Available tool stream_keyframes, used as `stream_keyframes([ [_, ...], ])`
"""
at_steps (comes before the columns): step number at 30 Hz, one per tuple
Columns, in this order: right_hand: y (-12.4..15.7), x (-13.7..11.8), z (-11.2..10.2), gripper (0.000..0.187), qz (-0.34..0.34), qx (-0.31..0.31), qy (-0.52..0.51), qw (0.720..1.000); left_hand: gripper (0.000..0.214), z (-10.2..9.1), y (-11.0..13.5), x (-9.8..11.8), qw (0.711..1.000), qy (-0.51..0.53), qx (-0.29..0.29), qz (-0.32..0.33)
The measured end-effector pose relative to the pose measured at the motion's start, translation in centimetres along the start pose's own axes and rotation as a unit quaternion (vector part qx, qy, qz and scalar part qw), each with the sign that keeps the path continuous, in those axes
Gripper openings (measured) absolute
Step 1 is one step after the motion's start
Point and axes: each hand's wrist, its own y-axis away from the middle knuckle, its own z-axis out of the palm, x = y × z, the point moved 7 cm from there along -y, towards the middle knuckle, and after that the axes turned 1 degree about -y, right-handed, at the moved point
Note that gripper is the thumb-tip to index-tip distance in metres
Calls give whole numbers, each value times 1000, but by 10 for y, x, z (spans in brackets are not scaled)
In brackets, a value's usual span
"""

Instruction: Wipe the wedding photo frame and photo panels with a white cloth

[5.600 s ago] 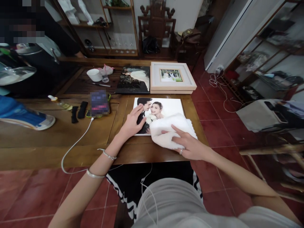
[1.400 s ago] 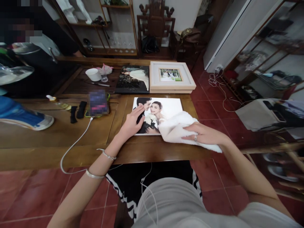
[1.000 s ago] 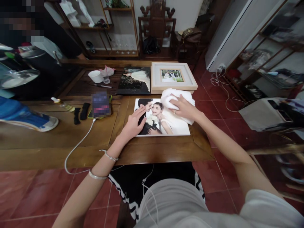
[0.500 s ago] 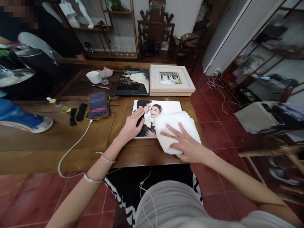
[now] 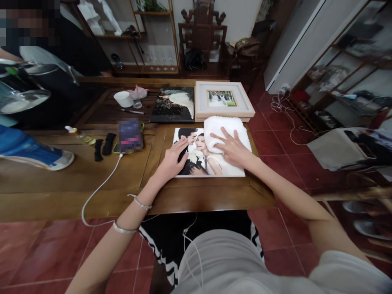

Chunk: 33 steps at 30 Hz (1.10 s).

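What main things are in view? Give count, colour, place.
table: one, brown, centre
photo: one, mostly white, on table
cloth: one, white, on photo
framed picture: at least one, pale, behind photo
dark picture: one, black, beside framed picture
phone: one, dark, left of photo
cup: one, white, behind phone
straps: two, black, left of phone
dropper bottle: one, yellowish, beside straps
unidentified object: one, blue, left edge
chair: one, dark, behind table
person: one, black clothes, top left
left hand: one, bare, on photo
right hand: one, bare, on cloth
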Motion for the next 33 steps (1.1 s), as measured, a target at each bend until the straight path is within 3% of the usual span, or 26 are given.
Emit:
stream_keyframes([
  [11, 89, -88, -14, 54, -51, -42, -85, 994, 44, -1, 1, 0, 1000, -6, 16, 3],
  [14, 83, -80, -13, 55, -45, -45, -84, 994, 46, 0, 0, -1, 1000, -14, 4, 8],
  [21, 12, -8, -8, 59, -4, -34, -70, 997, 47, 1, 0, -2, 1000, -8, -4, 12],
  [25, -12, 14, -6, 63, -3, -15, -78, 997, 47, 1, 0, -2, 1000, -11, 2, 5],
  [29, -6, 6, -6, 63, 2, -19, -75, 997, 46, 1, 0, -3, 1000, -8, 11, -3],
  [33, 29, -29, -13, 61, -14, -45, -80, 996, 45, 0, 0, -1, 1000, -5, 17, -5],
])
